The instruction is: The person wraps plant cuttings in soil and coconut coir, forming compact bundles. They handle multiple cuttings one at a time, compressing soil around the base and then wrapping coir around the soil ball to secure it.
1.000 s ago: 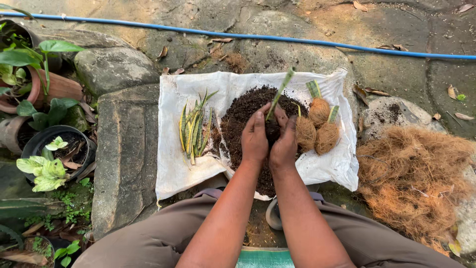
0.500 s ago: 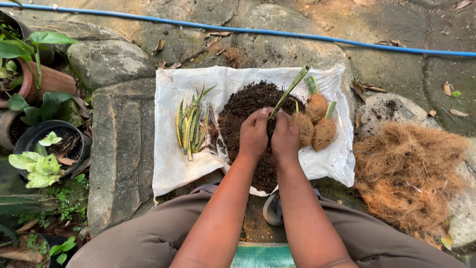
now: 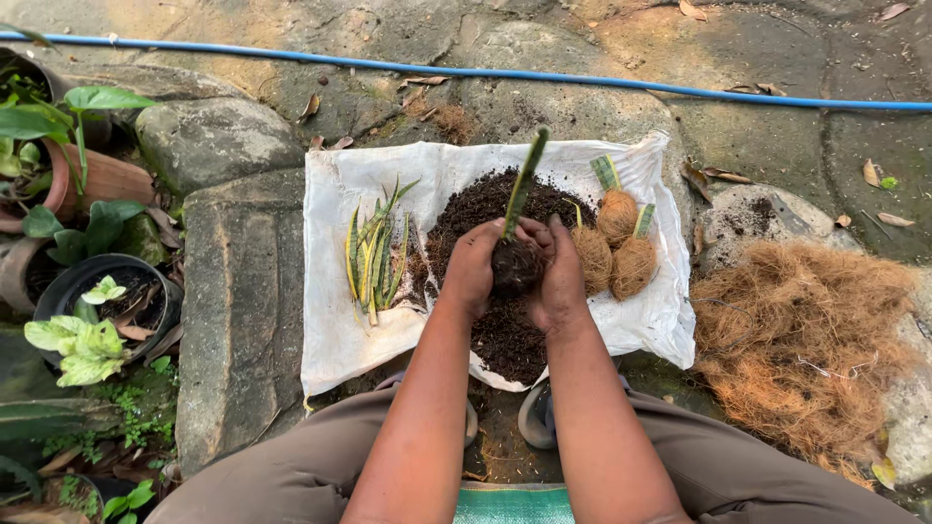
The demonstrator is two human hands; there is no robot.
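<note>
My left hand (image 3: pixel 473 269) and my right hand (image 3: pixel 555 272) cup a dark ball of soil (image 3: pixel 515 267) between them, just above a heap of soil (image 3: pixel 485 209) on a white sack (image 3: pixel 335 320). A green leaf cutting (image 3: pixel 523 182) sticks up and away out of the ball. Right of my hands lie three balls wrapped in brown coconut fibre (image 3: pixel 616 243), each with a short green leaf. Left of my hands a bundle of yellow-edged green leaf cuttings (image 3: pixel 376 254) rests on the sack.
A loose pile of coconut fibre (image 3: pixel 801 340) lies on the stone at right. Potted plants (image 3: pixel 92 311) stand along the left edge beside large stones (image 3: pixel 238 320). A blue hose (image 3: pixel 621 82) runs across the far paving. My sandals (image 3: pixel 534 417) show under the sack's near edge.
My hands have risen off the soil heap with a packed ball of soil around the leaf cutting. The cutting now stands more upright.
</note>
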